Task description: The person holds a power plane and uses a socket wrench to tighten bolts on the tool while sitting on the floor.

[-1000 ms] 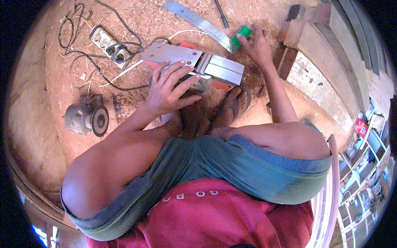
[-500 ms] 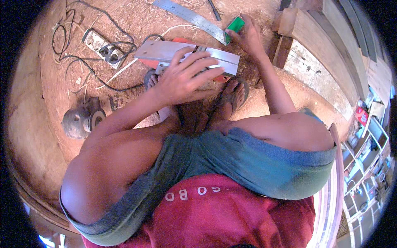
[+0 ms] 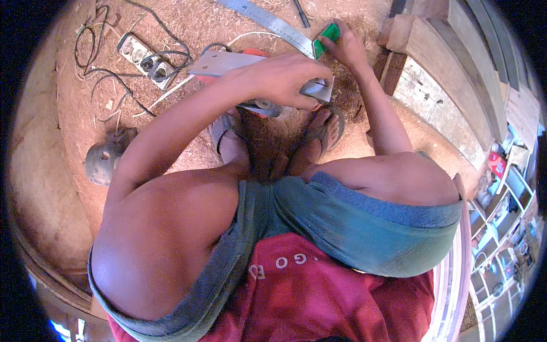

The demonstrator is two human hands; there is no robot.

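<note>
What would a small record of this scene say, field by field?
Left hand: curled over the right end of a tool with a flat metal face
Right hand: holding the green handle of a metal ruler
Ground: brown, strewn with shavings
Left side: socket strip; grey machine, partly hidden by the left arm
Right side: wooden beams
Clothing: red shirt, blue-green shorts

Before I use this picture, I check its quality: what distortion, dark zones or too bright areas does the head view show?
Head view: the boards at right and, slightly, the square's blade bend; head view: corners fall to black; head view: the pale strip beside the shorts looks nearly washed out.
</note>
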